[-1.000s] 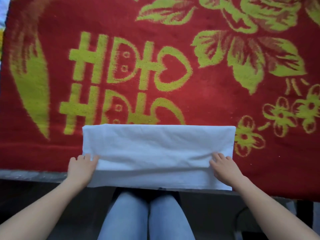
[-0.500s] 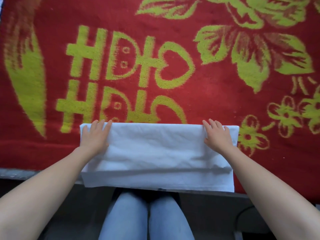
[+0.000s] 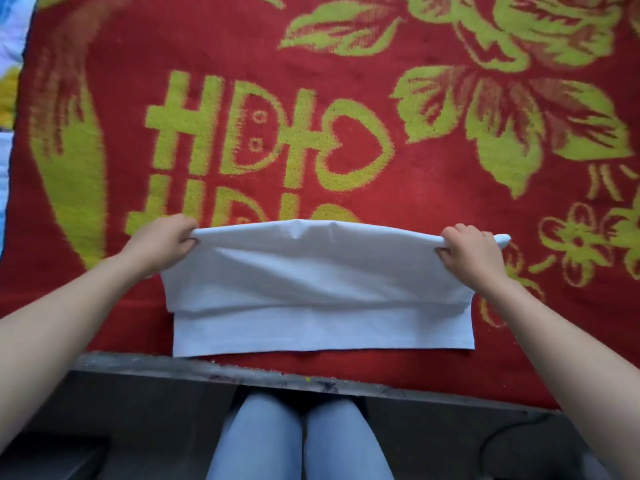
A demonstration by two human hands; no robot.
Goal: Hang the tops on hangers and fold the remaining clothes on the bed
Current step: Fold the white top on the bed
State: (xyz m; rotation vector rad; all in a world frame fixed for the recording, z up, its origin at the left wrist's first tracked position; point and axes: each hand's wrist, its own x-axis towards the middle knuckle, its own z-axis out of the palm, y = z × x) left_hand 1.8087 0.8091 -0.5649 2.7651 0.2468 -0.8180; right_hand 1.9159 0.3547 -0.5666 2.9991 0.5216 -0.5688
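A white folded garment (image 3: 322, 327) lies across the near edge of the bed, on a red blanket (image 3: 433, 188) with yellow-green flowers and characters. My left hand (image 3: 160, 242) grips the garment's far left corner. My right hand (image 3: 471, 251) grips the far right corner. Both hands hold that far edge lifted off the blanket, so the upper layer bulges up between them. The near strip of the garment stays flat on the bed.
The bed's grey front edge (image 3: 194, 367) runs below the garment. My legs in light blue jeans (image 3: 298, 441) show under it, over a dark floor. A dark cable (image 3: 498, 441) lies on the floor at the lower right.
My hands slid from the garment's near part to its far corners. They have closed on those corners and raised the far edge off the blanket.
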